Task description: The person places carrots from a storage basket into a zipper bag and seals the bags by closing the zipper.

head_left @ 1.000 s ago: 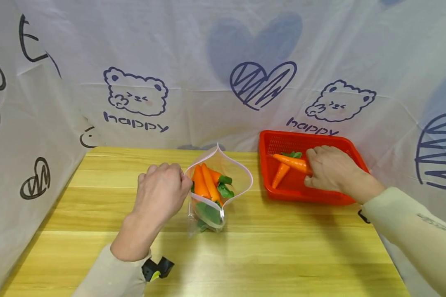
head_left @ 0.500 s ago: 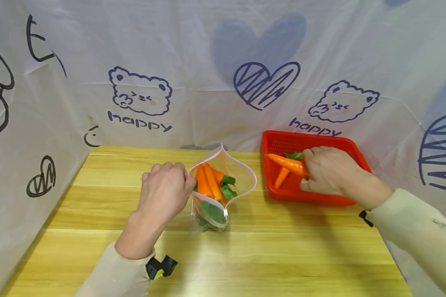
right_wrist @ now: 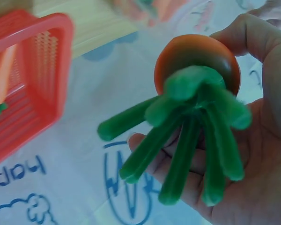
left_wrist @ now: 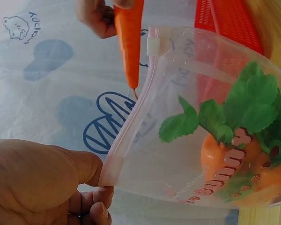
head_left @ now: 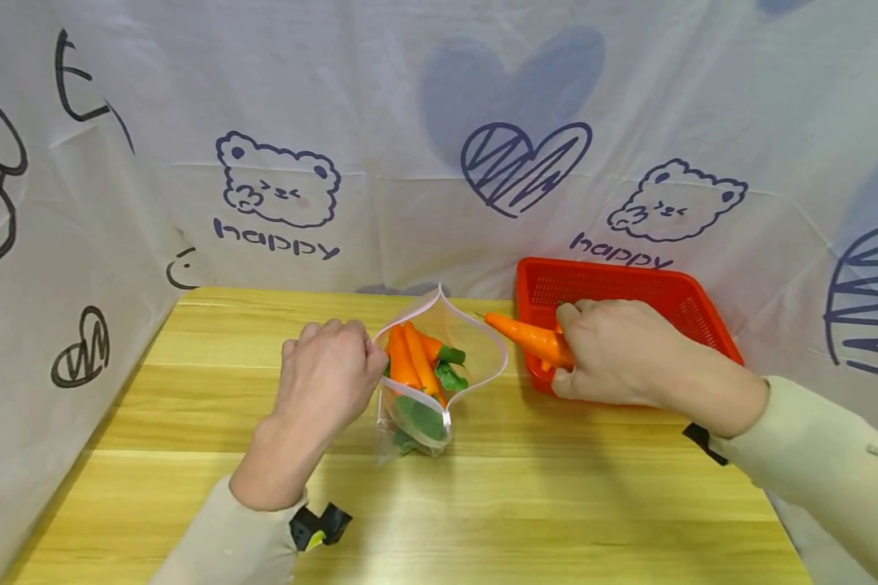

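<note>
Left hand [head_left: 329,370]: fingers curled, pinching the left rim of the zip bag [head_left: 439,370] between thumb and fingers. The left wrist view alone shows the pinch up close, on the pale pink zip strip, with the white slider tab at the far end of the rim.

Zip bag: clear plastic, mouth held wide open, standing on the table near its middle. Contents: several orange toy carrots [head_left: 408,361] with green leaves. The left wrist view adds pink lettering printed on the bag wall; it cannot be read.

Carrot [head_left: 530,337]: orange, smooth, tapered, lying roughly level in the air, tip pointing left just beside the bag's right rim, over the gap between bag and basket. The right wrist view alone shows its flat butt end with a tuft of green stalks.

Right hand [head_left: 615,361]: fingers and thumb wrapped round the thick end of the carrot, over the left edge of the basket.

Basket [head_left: 673,292]: red plastic mesh, at the table's far right. The right wrist view shows one more carrot [right_wrist: 2,77] lying inside.

Table [head_left: 556,504]: yellow wood grain. Backdrop [head_left: 410,122]: white sheeting on three sides, printed with blue bears, hearts and "happy".
</note>
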A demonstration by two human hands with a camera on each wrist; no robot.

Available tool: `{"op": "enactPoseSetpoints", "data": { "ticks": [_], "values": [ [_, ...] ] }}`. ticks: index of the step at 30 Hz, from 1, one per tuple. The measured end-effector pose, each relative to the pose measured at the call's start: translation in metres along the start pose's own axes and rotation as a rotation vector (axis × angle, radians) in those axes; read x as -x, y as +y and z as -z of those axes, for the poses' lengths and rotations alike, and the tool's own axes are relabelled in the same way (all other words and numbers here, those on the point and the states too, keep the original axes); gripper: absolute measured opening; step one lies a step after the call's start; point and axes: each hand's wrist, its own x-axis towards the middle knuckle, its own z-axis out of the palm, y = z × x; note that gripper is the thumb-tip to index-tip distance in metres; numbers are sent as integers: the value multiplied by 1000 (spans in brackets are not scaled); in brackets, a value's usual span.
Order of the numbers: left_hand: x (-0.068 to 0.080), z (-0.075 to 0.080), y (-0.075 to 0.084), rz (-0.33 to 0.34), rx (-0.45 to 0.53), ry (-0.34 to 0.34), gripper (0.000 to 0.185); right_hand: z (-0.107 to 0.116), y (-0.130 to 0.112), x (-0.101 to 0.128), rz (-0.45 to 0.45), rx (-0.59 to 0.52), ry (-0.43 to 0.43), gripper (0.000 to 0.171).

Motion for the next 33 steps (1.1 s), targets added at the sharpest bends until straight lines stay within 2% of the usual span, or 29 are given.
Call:
{"op": "enactPoseSetpoints", "data": {
  "ticks": [3, 7, 12, 16, 20, 23, 25, 29, 33],
  "values": [
    [1, -1, 0, 4, 7, -2, 23, 7, -12, -2, 4, -14, 4, 32],
    [1, -1, -1, 9, 13, 1, 25, 16, -27, -9, -13, -51, -46, 30],
    [1, -1, -4, 15, 14, 10, 25, 29, -39, -15, -101, -104, -117, 31],
    [1, 0, -5, 19, 12, 6, 25, 43, -44, -8, -169, -119, -128, 33],
    [2, 0, -3, 10, 7, 12, 24, 55, -49, 5, -158, -131, -136, 31],
    [2, 1, -1, 0, 5, 22, 24, 57, -55, 4, -129, -154, -189, 29],
    [2, 1, 1, -5, 5, 26, 23, 53, -58, -5, -115, -192, -253, 27],
    [2, -1, 4, -10, 10, 22, 22, 39, -64, -40, -94, -318, -357, 30],
    [1, -4, 9, -24, 8, 9, 21, 17, -70, -75, -83, -444, -349, 31]
  ]
}}
